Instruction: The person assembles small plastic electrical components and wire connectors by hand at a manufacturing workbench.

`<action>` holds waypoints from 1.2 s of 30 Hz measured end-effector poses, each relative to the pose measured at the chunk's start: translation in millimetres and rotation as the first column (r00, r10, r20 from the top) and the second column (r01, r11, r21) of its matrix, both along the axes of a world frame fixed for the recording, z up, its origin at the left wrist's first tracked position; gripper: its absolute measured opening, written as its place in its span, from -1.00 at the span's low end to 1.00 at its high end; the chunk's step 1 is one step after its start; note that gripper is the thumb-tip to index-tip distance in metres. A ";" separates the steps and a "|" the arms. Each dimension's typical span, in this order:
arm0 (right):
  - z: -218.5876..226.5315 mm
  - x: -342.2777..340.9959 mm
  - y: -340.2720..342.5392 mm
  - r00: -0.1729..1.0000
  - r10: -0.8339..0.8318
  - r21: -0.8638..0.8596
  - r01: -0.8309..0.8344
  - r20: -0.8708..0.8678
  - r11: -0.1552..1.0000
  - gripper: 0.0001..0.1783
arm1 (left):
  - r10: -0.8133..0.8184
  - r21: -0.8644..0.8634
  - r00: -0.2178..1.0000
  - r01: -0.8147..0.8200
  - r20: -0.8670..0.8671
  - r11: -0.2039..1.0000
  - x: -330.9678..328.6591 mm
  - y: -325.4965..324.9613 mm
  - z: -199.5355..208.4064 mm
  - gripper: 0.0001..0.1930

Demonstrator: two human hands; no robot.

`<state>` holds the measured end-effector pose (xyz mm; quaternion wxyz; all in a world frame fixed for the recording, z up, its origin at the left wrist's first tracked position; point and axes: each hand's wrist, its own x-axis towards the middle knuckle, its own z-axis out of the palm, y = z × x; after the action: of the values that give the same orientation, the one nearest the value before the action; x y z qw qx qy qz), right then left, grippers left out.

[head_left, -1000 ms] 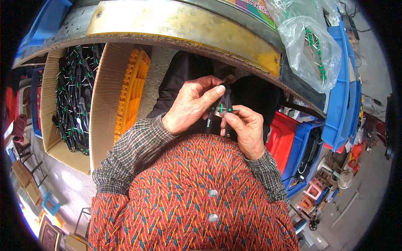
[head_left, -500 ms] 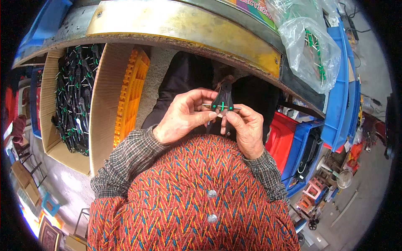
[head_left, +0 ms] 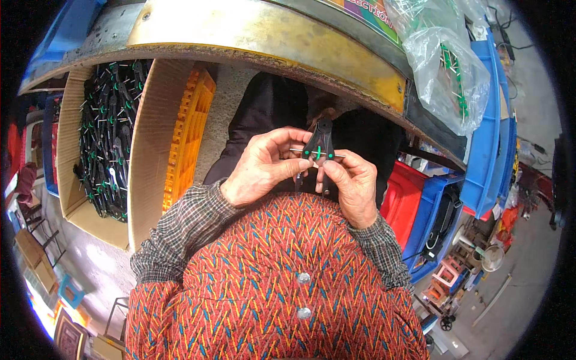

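My left hand (head_left: 267,168) and my right hand (head_left: 351,183) meet in front of my chest, under the edge of a round metal table (head_left: 270,36). Between their fingertips they hold a small black plastic part (head_left: 318,144) with green pieces and a thin metal pin running through it. The left thumb and forefinger pinch the pin's left end. My right fingers grip the part from below on the right. Dark trousers lie behind the hands.
A cardboard box (head_left: 141,156) at the left holds several black parts with green pieces (head_left: 108,138). An orange crate (head_left: 189,135) stands beside it. A clear plastic bag (head_left: 447,66) lies on the table. Blue crates (head_left: 486,138) and a red crate (head_left: 402,192) stand at the right.
Both hands have turned the black part so its pin lies level, and lifted it slightly. The left fingers have shifted along the pin.
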<state>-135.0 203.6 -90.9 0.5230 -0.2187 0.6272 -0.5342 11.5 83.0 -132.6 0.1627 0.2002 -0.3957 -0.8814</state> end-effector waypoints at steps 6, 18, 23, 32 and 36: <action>-0.3 0.3 -0.9 1.000 -0.001 -0.005 0.001 0.004 1.000 -0.79 | -0.005 0.018 1.000 0.005 0.004 1.000 0.1 0.1 -0.1 -0.63; -3.1 0.2 -1.7 1.000 0.002 -0.024 -0.002 0.015 1.000 -0.75 | -0.001 0.005 1.000 0.002 -0.002 1.000 0.2 0.5 -2.1 -0.64; -3.2 2.2 -7.6 1.000 0.011 -0.015 -0.011 -0.003 1.000 -0.70 | -0.009 -0.037 1.000 0.009 0.001 0.999 1.2 0.5 0.0 -0.64; -0.2 1.8 -11.1 0.997 0.046 -0.037 -0.048 -0.056 0.998 -0.74 | 0.044 0.001 0.999 -0.044 0.026 0.999 -2.9 11.7 8.5 -0.72; 3.4 5.3 -14.0 0.993 0.046 -0.060 -0.053 -0.113 0.997 -0.78 | 0.131 -0.010 0.991 -0.130 0.026 0.991 -6.9 21.8 7.7 -0.79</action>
<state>-129.6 189.6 -87.6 0.4932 -0.2800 0.6327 -0.5273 4.6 104.8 -124.9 0.2154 0.2369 -0.3874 -0.8645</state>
